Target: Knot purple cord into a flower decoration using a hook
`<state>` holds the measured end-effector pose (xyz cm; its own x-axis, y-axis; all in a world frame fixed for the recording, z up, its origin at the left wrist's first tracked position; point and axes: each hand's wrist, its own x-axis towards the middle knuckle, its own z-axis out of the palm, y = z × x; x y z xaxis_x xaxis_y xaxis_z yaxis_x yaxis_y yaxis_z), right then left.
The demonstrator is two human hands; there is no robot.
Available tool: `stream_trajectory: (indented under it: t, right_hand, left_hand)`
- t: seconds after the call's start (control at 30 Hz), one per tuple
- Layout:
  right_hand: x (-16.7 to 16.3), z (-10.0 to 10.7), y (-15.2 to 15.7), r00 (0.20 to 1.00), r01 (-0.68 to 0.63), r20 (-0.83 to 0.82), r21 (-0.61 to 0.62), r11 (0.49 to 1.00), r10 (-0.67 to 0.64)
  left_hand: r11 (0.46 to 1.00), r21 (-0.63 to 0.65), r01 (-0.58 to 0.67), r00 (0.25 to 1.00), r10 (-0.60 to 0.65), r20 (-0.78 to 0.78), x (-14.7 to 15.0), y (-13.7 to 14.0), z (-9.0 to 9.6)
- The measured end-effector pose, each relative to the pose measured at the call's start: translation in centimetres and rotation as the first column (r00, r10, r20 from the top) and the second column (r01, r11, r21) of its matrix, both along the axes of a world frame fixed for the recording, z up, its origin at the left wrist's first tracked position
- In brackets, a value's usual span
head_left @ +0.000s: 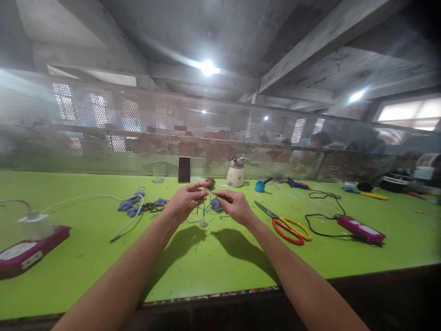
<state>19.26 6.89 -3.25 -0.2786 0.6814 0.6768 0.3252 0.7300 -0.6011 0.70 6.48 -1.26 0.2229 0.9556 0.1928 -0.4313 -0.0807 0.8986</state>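
My left hand [189, 200] and my right hand [237, 206] meet over the middle of the green table, each with fingers pinched. A thin dark cord [214, 195] runs between their fingertips; its exact kind is too small to tell. Below the hands hang or lie pale blue cords [195, 222] and a small round disc [204, 225]. Partly behind my right fingers sits a blue yarn bundle [216, 204]. Just beyond my fingertips is a reddish-brown ball [210, 183]. Left of the hands lie blue knotted yarn pieces [131, 205].
Red-and-yellow-handled scissors [291, 230] lie at right, near a purple power strip [361, 230] with black cable. A white charger [35, 226] sits in another strip at left. Behind stand a glass [159, 174], a dark upright block [184, 170], a cream jar [235, 174] and a blue pot [260, 186].
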Motion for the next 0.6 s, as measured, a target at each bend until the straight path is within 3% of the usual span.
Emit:
stream_trajectory:
  t: [0.27,0.6]
  right_hand:
    - [0.58,0.45,0.13,0.996,-0.003,0.088,0.129,0.992,-0.009]
    - [0.70,0.65,-0.02,0.996,-0.028,0.094,0.150,0.988,0.013]
  left_hand:
    - [0.999,0.003,0.040,0.999,-0.040,-0.020,-0.32,0.03,0.15]
    - [0.992,-0.106,0.073,0.997,-0.075,-0.011,-0.85,-0.28,0.93]
